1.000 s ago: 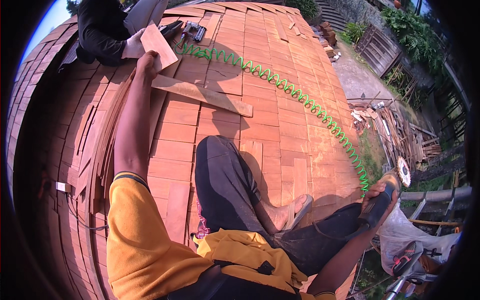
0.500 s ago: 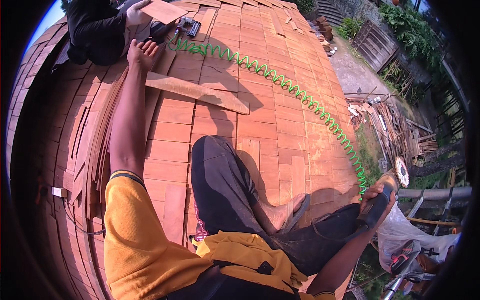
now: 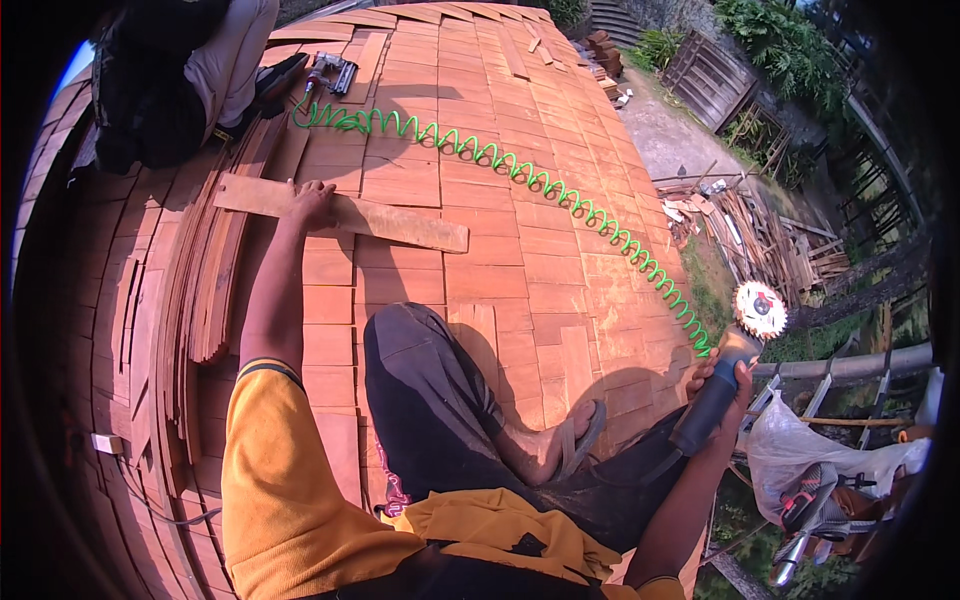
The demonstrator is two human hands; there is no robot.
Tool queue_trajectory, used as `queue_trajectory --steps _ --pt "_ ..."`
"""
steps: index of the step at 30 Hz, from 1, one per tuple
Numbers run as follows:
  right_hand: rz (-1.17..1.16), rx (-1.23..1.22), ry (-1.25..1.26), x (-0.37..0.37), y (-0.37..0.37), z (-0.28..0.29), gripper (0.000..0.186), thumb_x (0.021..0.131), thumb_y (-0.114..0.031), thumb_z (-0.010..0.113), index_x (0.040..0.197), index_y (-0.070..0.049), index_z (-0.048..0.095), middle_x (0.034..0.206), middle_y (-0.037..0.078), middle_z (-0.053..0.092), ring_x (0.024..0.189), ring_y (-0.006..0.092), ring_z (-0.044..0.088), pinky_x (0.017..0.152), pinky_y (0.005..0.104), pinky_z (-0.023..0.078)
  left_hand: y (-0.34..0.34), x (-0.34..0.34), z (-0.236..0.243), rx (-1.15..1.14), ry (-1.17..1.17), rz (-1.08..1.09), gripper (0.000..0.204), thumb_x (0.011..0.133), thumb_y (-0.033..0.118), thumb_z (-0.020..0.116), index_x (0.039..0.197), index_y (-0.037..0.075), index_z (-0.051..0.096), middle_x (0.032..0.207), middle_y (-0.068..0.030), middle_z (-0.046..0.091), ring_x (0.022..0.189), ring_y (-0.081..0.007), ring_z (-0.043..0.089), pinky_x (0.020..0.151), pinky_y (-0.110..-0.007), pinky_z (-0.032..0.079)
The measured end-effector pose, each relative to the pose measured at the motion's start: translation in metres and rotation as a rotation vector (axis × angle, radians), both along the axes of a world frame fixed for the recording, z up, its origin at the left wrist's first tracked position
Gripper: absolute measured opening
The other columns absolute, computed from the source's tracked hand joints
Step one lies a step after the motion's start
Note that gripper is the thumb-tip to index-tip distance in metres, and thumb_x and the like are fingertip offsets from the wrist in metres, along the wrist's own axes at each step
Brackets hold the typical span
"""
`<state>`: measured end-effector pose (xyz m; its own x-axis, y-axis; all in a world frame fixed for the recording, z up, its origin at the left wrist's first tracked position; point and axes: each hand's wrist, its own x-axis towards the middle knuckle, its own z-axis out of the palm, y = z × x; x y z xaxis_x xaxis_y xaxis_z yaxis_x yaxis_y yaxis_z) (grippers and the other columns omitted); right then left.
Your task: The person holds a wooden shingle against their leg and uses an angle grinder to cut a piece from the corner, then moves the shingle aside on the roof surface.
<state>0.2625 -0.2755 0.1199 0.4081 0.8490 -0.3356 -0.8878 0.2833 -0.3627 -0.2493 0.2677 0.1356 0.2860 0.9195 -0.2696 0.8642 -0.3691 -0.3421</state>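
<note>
My left hand (image 3: 312, 205) grips a long flat wooden board (image 3: 410, 222) lying across the shingles, with its fingers curled over the upper edge. A stack of narrow wooden planks (image 3: 225, 280) lies just left of that arm. In my right hand (image 3: 728, 395) I hold a dark power grinder (image 3: 708, 405) by its body, fitted with a toothed circular blade (image 3: 758, 308) that points up and away from me, at the roof's right edge. My bent legs (image 3: 425, 400) are between the two hands.
A co-worker (image 3: 190, 70) crouches at top left beside a nail gun (image 3: 330, 75). A green coiled hose (image 3: 540, 180) crosses the shingled roof (image 3: 480, 270). Beyond the right edge are a ladder (image 3: 835, 385), a plastic-covered bundle (image 3: 815, 450) and scrap wood (image 3: 770, 240) on the ground.
My left hand let go of a small wooden panel, which went with the co-worker's hand, then moved down onto the long board. My right hand tipped the grinder's blade up and leftward.
</note>
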Motion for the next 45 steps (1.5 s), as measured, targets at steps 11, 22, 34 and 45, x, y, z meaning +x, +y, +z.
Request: queue_trajectory --steps 11,22,34,45 --pt "0.029 -0.261 -0.411 -0.051 -0.008 0.031 0.049 0.084 -0.025 0.068 0.122 0.002 0.051 0.092 0.013 0.063 0.074 0.0194 0.067 0.059 0.0306 0.060 -0.112 0.076 -0.075 -0.406 -0.581 -0.164 0.031 0.083 0.025 0.063 0.105 0.004 0.070 0.093 -0.0181 0.071 0.088 -0.0325 0.068 0.078 -0.041 0.054" --pt "-0.035 -0.413 -0.585 -0.072 -0.053 0.041 0.041 0.088 -0.028 0.066 0.115 0.000 0.055 0.090 0.014 0.066 0.073 0.0196 0.068 0.059 0.0297 0.058 -0.265 0.028 -0.134 -0.704 -0.540 -0.216 0.036 0.086 0.026 0.060 0.114 0.005 0.067 0.105 -0.0174 0.069 0.095 -0.0317 0.067 0.085 -0.040 0.052" --pt "0.042 -0.186 -0.499 -0.078 0.009 0.019 0.047 0.094 -0.037 0.058 0.118 0.003 0.057 0.098 0.017 0.068 0.084 0.0243 0.070 0.074 0.0346 0.059 -0.289 0.031 -0.131 -0.667 -0.471 -0.340 0.038 0.087 0.027 0.059 0.118 0.006 0.065 0.112 -0.0167 0.066 0.100 -0.0311 0.065 0.090 -0.041 0.049" --pt "0.150 -0.295 -0.498 -0.065 0.019 -0.016 0.047 0.089 -0.040 0.057 0.111 0.001 0.060 0.095 0.015 0.068 0.082 0.0237 0.070 0.070 0.0365 0.060 -0.264 0.036 -0.110 -0.633 -0.376 -0.515 0.040 0.089 0.029 0.057 0.122 0.007 0.063 0.119 -0.0161 0.064 0.105 -0.0306 0.063 0.094 -0.042 0.047"
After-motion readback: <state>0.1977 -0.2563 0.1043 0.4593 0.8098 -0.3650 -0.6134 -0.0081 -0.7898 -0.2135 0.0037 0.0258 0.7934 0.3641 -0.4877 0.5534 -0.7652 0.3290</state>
